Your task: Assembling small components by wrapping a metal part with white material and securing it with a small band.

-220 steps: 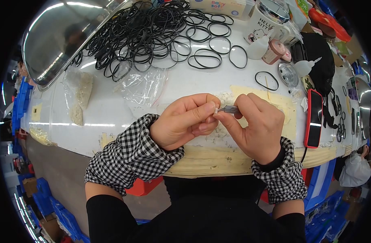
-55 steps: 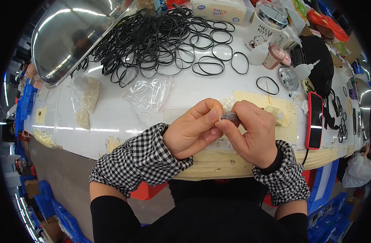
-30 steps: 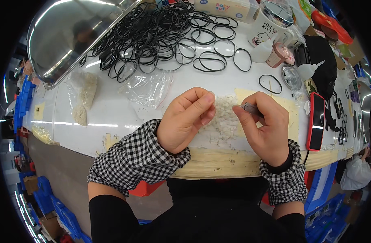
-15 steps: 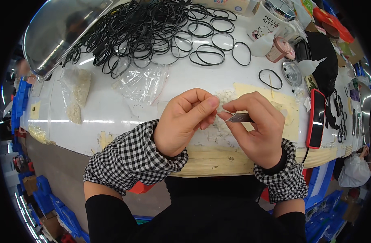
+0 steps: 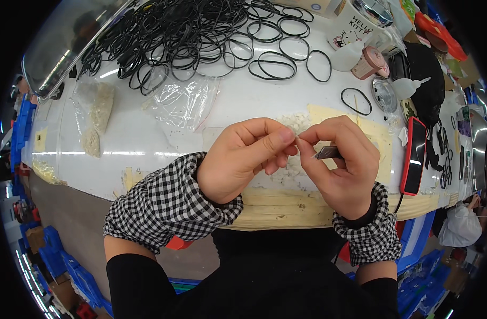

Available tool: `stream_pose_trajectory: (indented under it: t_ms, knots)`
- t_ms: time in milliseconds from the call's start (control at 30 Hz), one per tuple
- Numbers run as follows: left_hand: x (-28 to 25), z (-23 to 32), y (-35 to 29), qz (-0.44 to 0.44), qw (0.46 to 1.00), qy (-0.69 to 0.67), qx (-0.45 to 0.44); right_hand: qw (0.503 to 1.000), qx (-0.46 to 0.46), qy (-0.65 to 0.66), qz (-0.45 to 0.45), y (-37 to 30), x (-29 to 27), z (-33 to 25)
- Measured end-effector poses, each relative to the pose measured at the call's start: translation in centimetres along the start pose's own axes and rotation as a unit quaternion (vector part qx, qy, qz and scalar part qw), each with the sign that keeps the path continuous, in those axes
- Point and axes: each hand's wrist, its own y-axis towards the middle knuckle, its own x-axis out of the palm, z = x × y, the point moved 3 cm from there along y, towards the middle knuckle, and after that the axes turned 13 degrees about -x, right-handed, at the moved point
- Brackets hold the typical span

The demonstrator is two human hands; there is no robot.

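Note:
Above the near edge of the table, my left hand (image 5: pixel 246 157) is closed in a pinch, thumb pressed on the forefinger. What it pinches is too small to make out. My right hand (image 5: pixel 344 167) meets it there, its thumb and forefinger tips touching or nearly touching the left fingertips. A short, flat, dark grey metal tool (image 5: pixel 328 153) with a slanted tip is held within the right fingers; its exact kind is unclear. Small white bits (image 5: pixel 291 173) lie heaped on the table under and behind both hands, partly hidden by them.
A tangled heap of black rubber bands (image 5: pixel 185 37) fills the back, with one loose band (image 5: pixel 356 101) nearer. Clear plastic bag (image 5: pixel 185 103) and bag of pale bits (image 5: pixel 99 114) lie left. Red-edged phone (image 5: pixel 414 154), cup (image 5: pixel 352 26) and pink tub (image 5: pixel 368 63) stand right.
Both hands have shifted slightly right, and their fingertips have come closer together. The tool's tip has turned a little within my right hand. The view has shifted slightly.

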Motion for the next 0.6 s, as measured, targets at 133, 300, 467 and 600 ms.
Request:
stream_pose_trajectory:
  t_ms: [133,300,467,600]
  knots:
    - [-0.22,0.46,-0.11,-0.006,1.0,0.015,0.009,0.999,-0.035,-0.012,0.014,-0.05,-0.02,0.0]
    - [-0.25,0.44,0.0,-0.001,1.0,-0.009,0.004,0.999,-0.032,0.005,0.024,-0.15,-0.03,0.29]
    - [-0.37,0.54,-0.04,-0.013,0.999,-0.028,-0.008,0.999,0.012,0.034,0.009,-0.16,-0.14,0.15]
    - [-0.4,0.44,-0.05,-0.015,1.0,-0.026,-0.005,0.998,0.027,0.055,0.005,-0.2,-0.1,0.32]
